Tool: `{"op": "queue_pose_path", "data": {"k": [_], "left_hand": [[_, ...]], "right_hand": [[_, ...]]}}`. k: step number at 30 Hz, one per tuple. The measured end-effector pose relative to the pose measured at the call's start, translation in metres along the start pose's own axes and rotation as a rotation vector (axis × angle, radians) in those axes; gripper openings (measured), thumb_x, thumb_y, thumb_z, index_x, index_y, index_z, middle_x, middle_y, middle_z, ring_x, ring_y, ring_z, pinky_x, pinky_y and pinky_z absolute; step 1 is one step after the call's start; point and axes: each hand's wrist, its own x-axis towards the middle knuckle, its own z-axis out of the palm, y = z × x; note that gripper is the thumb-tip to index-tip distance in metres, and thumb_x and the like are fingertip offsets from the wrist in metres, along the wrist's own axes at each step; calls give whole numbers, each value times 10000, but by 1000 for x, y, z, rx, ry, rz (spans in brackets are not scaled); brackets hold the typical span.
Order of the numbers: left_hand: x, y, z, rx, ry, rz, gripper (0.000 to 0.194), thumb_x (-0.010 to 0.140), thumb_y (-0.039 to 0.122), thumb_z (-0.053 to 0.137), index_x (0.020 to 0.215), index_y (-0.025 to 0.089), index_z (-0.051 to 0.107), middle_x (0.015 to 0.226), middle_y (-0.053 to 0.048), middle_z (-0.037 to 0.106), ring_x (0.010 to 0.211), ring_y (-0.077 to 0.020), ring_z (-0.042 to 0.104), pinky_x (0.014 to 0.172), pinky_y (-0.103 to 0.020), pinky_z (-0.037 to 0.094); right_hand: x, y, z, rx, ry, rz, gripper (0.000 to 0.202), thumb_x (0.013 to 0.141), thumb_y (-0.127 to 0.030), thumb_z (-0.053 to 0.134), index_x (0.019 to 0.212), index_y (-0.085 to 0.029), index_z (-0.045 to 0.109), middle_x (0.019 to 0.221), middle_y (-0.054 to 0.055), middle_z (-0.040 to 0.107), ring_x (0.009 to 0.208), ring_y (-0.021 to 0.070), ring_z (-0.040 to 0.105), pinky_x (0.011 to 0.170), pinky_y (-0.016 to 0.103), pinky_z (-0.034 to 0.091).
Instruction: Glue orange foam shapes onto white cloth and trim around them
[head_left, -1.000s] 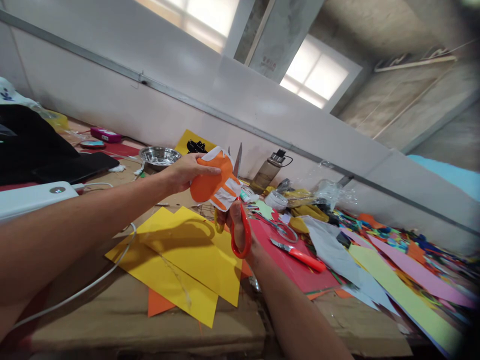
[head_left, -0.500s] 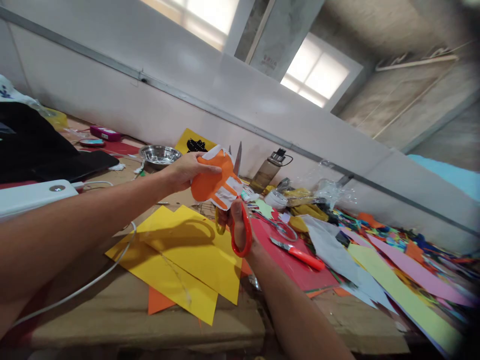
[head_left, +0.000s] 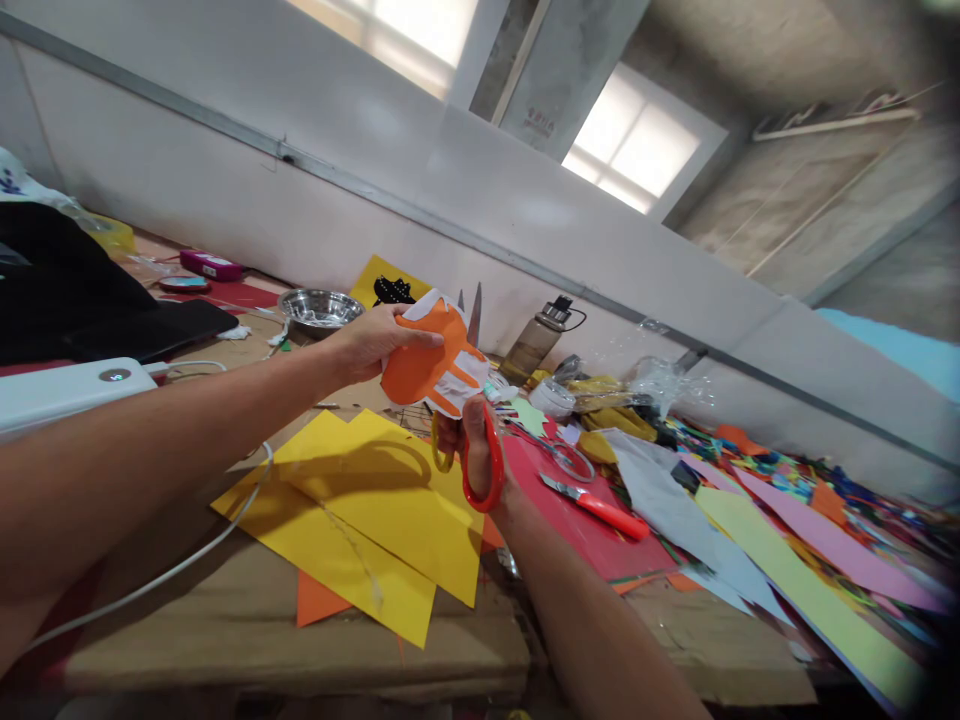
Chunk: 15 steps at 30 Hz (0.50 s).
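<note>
My left hand pinches an orange cut-out backed with white paper, thumb on its orange face. The piece is held up above the table, its narrow legs pointing right. In my right hand is a pair of scissors with red and yellow handles, the fingers in the loops. Its blades point upward behind the cut-out and stand slightly apart at the tips; their lower part is hidden. Beneath both hands lie yellow sheets on an orange one.
A craft knife with a red handle lies on a red sheet to the right. Behind stand a metal bowl and a bottle. Coloured scraps heap up at far right. A white power bank with a cable is at left.
The cut-out has turned slightly in my left hand, and the white paper by its legs sits a little differently. The scissor tips look slightly closer together. Both hands stay nearly in place.
</note>
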Motion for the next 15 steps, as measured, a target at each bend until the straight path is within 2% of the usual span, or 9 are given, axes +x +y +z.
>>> {"op": "queue_pose_path", "data": {"k": [8, 15], "left_hand": [[-1, 0, 0, 17, 12, 4, 347, 565, 99, 818, 869, 108, 649, 829, -60, 697, 699, -157, 652, 700, -284, 511], [1, -2, -1, 43, 7, -27, 292, 584, 87, 801, 846, 113, 673, 828, -68, 710, 697, -162, 658, 734, -308, 516]], "right_hand": [[1, 3, -1, -4, 19, -3, 624, 734, -798, 468, 980, -230, 546, 552, -58, 379, 454, 92, 323, 408, 239, 251], [2, 8, -2, -58, 16, -48, 627, 731, -828, 420, 849, -226, 544, 578, -41, 385, 489, 106, 358, 429, 244, 323]]}}
